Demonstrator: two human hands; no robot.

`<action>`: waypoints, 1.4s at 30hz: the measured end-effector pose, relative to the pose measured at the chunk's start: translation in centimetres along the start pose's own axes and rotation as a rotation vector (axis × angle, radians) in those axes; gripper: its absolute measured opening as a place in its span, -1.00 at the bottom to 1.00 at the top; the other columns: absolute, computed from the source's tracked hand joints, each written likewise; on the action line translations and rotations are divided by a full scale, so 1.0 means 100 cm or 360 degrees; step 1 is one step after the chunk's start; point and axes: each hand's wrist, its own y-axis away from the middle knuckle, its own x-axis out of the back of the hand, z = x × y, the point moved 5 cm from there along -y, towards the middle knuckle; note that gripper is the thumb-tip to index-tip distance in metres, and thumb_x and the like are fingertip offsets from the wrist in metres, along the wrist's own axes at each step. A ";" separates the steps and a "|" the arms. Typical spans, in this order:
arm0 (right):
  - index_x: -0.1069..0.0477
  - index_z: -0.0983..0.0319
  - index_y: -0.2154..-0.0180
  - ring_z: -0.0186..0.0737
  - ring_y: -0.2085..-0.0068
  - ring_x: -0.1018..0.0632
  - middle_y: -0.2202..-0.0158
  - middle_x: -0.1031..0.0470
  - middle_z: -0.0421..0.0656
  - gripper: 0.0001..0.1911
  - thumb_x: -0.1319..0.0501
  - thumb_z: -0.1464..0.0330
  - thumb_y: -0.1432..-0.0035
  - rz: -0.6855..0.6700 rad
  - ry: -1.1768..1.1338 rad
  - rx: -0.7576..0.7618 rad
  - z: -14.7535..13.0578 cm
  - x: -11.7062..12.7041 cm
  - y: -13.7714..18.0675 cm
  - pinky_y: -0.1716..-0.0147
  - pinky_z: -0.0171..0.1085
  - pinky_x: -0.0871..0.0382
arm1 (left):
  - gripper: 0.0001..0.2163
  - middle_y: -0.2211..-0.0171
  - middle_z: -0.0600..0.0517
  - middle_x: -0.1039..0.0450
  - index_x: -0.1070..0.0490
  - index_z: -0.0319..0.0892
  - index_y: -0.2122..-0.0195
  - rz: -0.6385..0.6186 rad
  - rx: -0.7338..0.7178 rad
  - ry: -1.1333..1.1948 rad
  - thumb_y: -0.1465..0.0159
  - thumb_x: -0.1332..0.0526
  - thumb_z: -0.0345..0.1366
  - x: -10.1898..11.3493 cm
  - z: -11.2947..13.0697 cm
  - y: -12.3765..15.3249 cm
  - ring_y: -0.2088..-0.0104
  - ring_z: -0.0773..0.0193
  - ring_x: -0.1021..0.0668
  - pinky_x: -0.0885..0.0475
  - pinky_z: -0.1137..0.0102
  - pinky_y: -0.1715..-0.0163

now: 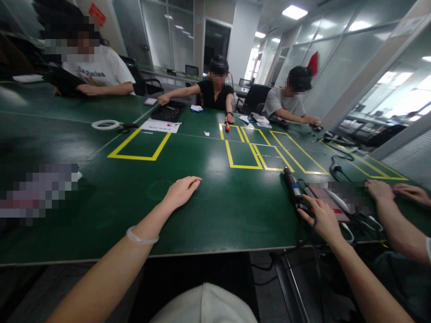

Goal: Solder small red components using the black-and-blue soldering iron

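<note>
My left hand [182, 192] lies flat and open on the green table [215, 211], palm down, holding nothing; a pale bangle sits on that wrist. My right hand [321, 220] rests near the table's right front edge with fingers spread, touching the lower end of a black electric screwdriver [292, 188] and its cable. Whether the fingers grip the tool is unclear. Just right of it lies a dark red flat tray [328, 202] with a white item on it.
Yellow tape rectangles [242, 154] mark the tabletop. A neighbour's two hands [380, 190] work at the right. Three people sit at the far side. A tape roll [105, 124], papers [160, 126], a black tray [167, 113] and cables [336, 169] lie about.
</note>
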 end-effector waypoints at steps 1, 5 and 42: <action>-0.27 0.23 -0.16 0.09 0.10 -0.47 0.04 -0.44 0.07 -0.42 -0.09 0.06 -0.20 -0.0003 -0.0023 0.0015 0.001 -0.003 0.000 0.14 -0.04 -0.34 | -0.60 0.00 0.01 -0.49 -0.45 -0.07 -0.04 0.0001 -0.0004 -0.0001 -0.36 0.07 -0.09 0.000 0.000 0.000 0.03 0.14 -0.52 -0.39 0.36 0.14; -0.26 0.20 -0.17 0.10 0.05 -0.47 -0.01 -0.44 0.05 -0.40 -0.09 0.05 -0.18 -0.0007 -0.0082 0.0043 0.004 -0.012 -0.002 0.13 -0.03 -0.34 | -0.61 -0.02 0.01 -0.49 -0.45 -0.07 -0.04 0.0004 -0.0001 -0.0015 -0.36 0.07 -0.10 0.000 -0.001 0.000 0.00 0.14 -0.51 -0.38 0.35 0.11; -0.47 0.16 0.07 -0.06 0.01 -0.43 -0.07 -0.33 -0.01 -0.72 -0.20 0.33 -0.15 -0.0219 -0.0713 0.0238 -0.254 0.032 -0.047 0.07 -0.13 -0.41 | -0.63 0.03 0.01 -0.48 -0.43 -0.06 -0.05 0.0059 -0.0055 -0.0037 -0.37 0.05 -0.11 0.000 -0.002 0.000 0.03 0.13 -0.51 -0.38 0.31 0.10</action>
